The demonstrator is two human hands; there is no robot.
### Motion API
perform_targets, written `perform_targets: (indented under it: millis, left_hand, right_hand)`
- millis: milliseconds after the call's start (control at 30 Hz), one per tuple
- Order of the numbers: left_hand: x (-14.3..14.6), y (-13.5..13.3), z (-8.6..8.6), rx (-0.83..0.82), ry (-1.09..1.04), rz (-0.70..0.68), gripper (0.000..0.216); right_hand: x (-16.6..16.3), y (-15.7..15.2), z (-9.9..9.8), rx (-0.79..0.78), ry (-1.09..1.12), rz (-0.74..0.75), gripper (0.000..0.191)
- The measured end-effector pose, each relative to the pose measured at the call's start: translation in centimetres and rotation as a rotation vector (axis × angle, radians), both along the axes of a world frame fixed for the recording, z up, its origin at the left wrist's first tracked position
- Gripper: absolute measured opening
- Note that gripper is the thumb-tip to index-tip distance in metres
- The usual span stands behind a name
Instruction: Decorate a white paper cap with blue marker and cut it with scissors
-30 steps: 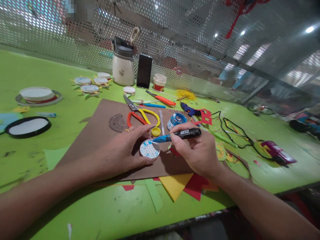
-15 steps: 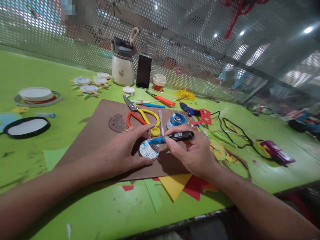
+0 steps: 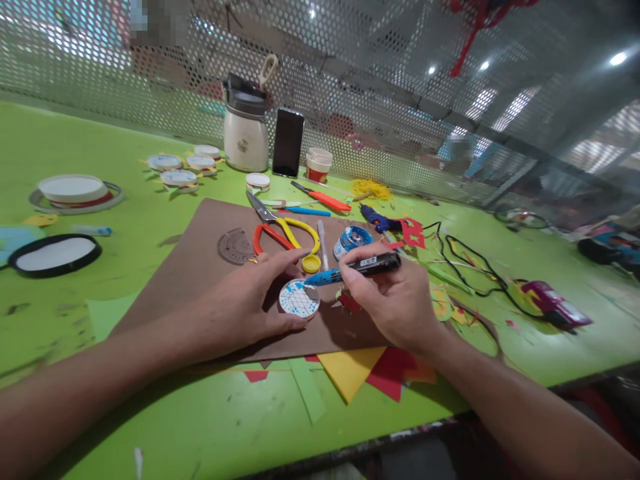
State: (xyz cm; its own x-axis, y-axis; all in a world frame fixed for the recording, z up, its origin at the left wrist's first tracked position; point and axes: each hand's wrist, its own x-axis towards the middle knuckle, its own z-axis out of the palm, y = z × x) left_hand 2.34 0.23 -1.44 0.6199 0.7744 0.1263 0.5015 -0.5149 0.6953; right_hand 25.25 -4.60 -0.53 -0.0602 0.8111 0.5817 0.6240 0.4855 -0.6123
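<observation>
The left hand (image 3: 250,293) pinches the disc (image 3: 296,303); the right hand (image 3: 395,300) pinches the pen (image 3: 373,265), pointing left to the disc's far edge.

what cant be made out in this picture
Head view:
- whether the tip of the marker touches the blue-speckled disc: too small to tell
- print on its barrel: too small
- part of the small red piece: behind the right hand
- far end of the yellow paper: under the brown board
- left end of the light blue piece: cut off by the picture's edge
</observation>
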Motion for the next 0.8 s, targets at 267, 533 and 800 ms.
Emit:
perform_targets:
  millis: [267, 533, 800]
  left_hand:
    - [0.01, 0.08, 0.01, 0.028, -0.005, -0.019, 0.082]
    - [-0.01, 0.09, -0.25, 0.053, 0.001, 0.003, 0.085]
    - [-0.19, 0.15, -0.75, 0.098, 0.035, -0.012, 0.089]
  right_hand:
    - [-0.02, -0.07, 0.19, 0.029, -0.104, 0.0, 0.007]
    - [-0.1, -0.25, 0.21, 0.042, -0.045, -0.016, 0.009]
    - [-0.3, -0.28, 0.02, 0.017, -0.008, 0.021, 0.009]
